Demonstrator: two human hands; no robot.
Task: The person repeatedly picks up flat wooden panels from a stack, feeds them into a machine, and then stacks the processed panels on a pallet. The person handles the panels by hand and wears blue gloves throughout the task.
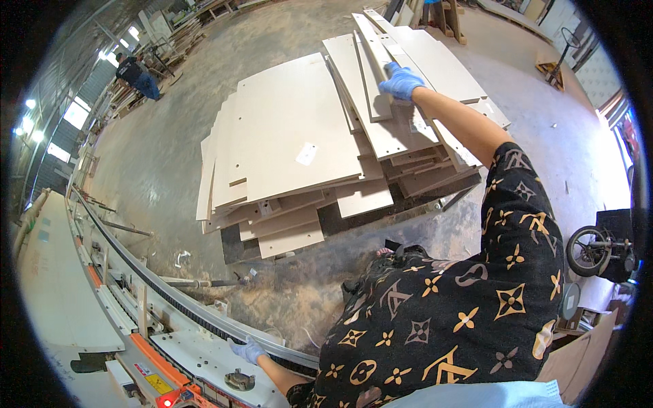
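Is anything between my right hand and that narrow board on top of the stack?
Nothing visible: your right hand is on the narrow board, gloved fingers at its edge, with no other piece between them.

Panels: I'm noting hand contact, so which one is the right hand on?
The narrow, slanting panel, its near end at the blue-gloved right hand; the broad panel at left is far wider and untouched.
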